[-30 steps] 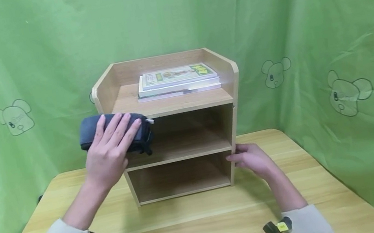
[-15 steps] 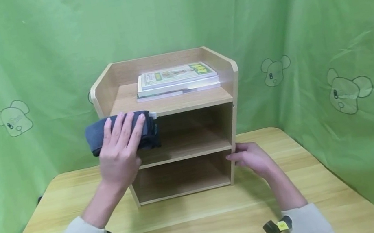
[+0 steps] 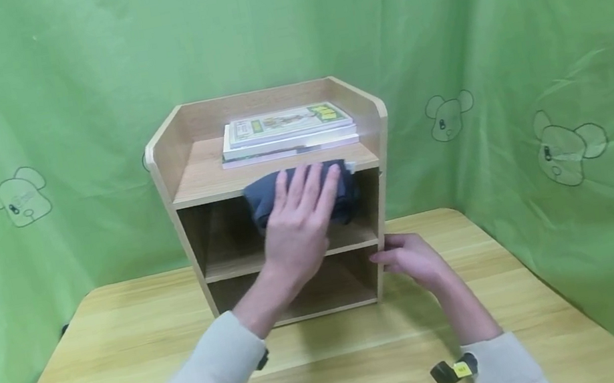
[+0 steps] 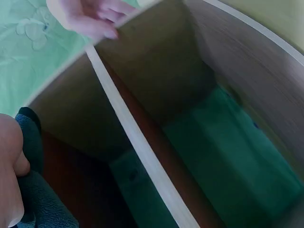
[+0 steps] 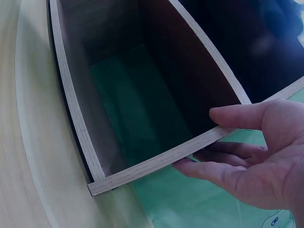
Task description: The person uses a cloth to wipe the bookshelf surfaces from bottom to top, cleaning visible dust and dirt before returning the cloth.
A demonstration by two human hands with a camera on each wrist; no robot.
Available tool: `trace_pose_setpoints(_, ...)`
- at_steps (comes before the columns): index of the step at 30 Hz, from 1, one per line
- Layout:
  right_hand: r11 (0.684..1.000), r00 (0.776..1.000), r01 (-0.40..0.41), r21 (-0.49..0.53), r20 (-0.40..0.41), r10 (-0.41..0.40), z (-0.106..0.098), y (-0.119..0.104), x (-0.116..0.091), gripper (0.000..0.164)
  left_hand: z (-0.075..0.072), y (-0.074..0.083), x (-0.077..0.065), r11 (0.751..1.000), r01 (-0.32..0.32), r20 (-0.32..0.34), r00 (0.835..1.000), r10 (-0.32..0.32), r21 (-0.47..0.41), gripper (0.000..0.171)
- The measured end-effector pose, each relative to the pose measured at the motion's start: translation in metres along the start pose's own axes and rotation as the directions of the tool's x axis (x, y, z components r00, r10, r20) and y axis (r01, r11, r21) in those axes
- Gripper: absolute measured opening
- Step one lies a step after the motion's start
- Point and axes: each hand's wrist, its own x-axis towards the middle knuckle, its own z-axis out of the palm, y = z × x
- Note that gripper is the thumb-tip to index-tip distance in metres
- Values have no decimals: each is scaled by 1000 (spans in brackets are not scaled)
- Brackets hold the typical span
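From the head view, there it was: the left hand (image 3: 298, 240) had the dark blue cloth (image 3: 261, 200) in its grip, fingers spread across it and thumb mostly tucked out of sight. The cloth hung at the front edge of the wooden shelf's top board (image 3: 201, 180), in front of the middle opening; whether it actually touched that edge, I couldn't tell. The books (image 3: 288, 133) lay stacked just behind, so a level hand and a low wrist looked wisest, to avoid nudging them. And the right hand (image 3: 413, 260) had hold of the shelf's right side, near the middle board!

Over to the left wrist view: soft, fuzzy folds bunched beside the hand, the two open compartments beyond. A flatter fold, I judged, would have met the edge more evenly.

Then the right wrist view, and a tidy pinch it was: thumb on the inner side of the panel, fingertips (image 5: 183, 166) on the outer side. That brace deserved to be firm yet gentle, enough to check any sideways rocking without dragging the shelf over the table.
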Motion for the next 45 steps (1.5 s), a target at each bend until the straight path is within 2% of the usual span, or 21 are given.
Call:
trace_pose_setpoints(4, 999, 999, 42, -26, -7, -42, -1, -1, 0, 50, 9, 25, 17, 1000, -1, 10, 1000, 1, 0, 72)
trace_pose_setpoints(9, 998, 999, 51, -34, -13, -51, -1, 0, 1, 46, 18, 49, 33, 1000, 16, 33, 999, -16, 5, 51)
trace_pose_setpoints(13, 999, 999, 30, -35, -18, -31, -1, 0, 2, 46, 16, 54, 36, 1000, 18, 82, 996, -19, 11, 45)
trace_pose_setpoints(18, 997, 999, 38, -65, -27, -39, -3, 1, 2, 43, 10, 49, 34, 999, -33, 151, 988, 30, 17, 49)
trace_pose_setpoints(24, 997, 998, 55, -49, -5, -55, -4, 2, -1, 45, 3, 38, 31, 995, -95, 193, 976, 97, -24, 51)
trace_pose_setpoints(30, 998, 999, 47, -46, -2, -47, -1, -1, -1, 49, -1, 19, 22, 988, -149, 177, 972, 154, -41, 55)
trace_pose_setpoints(37, 1000, 1000, 7, -28, -13, -8, 1, -2, 1, 55, -11, -11, 7, 985, -153, 153, 975, 163, -75, 72)
trace_pose_setpoints(45, 1000, 1000, 0, 11, 23, -1, 0, 1, 1, 64, -27, -48, -19, 986, -145, 122, 981, 154, -76, 76)
